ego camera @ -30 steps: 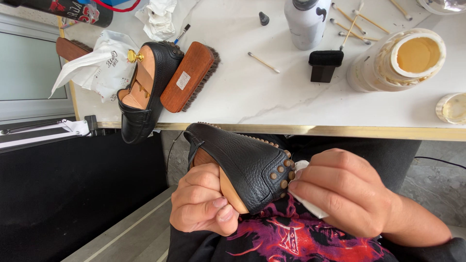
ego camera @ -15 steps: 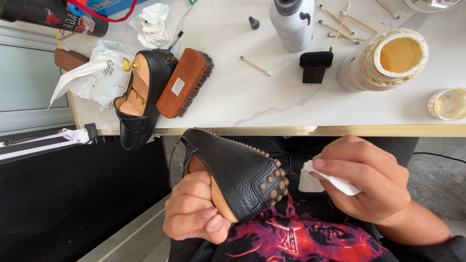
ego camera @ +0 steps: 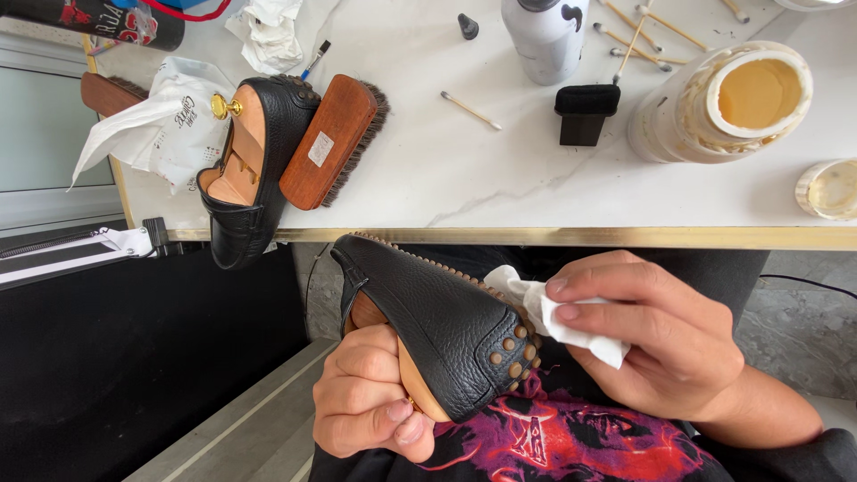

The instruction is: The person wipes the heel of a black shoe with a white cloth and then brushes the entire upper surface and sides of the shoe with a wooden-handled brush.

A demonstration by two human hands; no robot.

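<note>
My left hand [ego camera: 366, 397] grips a black pebbled-leather loafer [ego camera: 428, 326] over my lap, fingers wrapped around the wooden shoe tree inside it. The shoe's studded heel points toward my right hand [ego camera: 656, 344], which pinches a crumpled white cloth [ego camera: 558, 312] just beside the heel. A second black loafer [ego camera: 245, 178] with a wooden shoe tree and a brass knob lies on the white marble table [ego camera: 500, 178], hanging over its front edge.
A wooden shoe brush [ego camera: 330, 143] leans against the second loafer. On the table stand an open cream jar [ego camera: 723, 103], its lid [ego camera: 830, 187], a black dauber [ego camera: 585, 112], a white bottle [ego camera: 544, 36], cotton swabs [ego camera: 469, 109], crumpled tissue [ego camera: 268, 31] and a white bag [ego camera: 156, 125].
My right hand has pulled the cloth off the heel and moved it to the right. The left hand has tilted the loafer slightly, and the view has shifted up.
</note>
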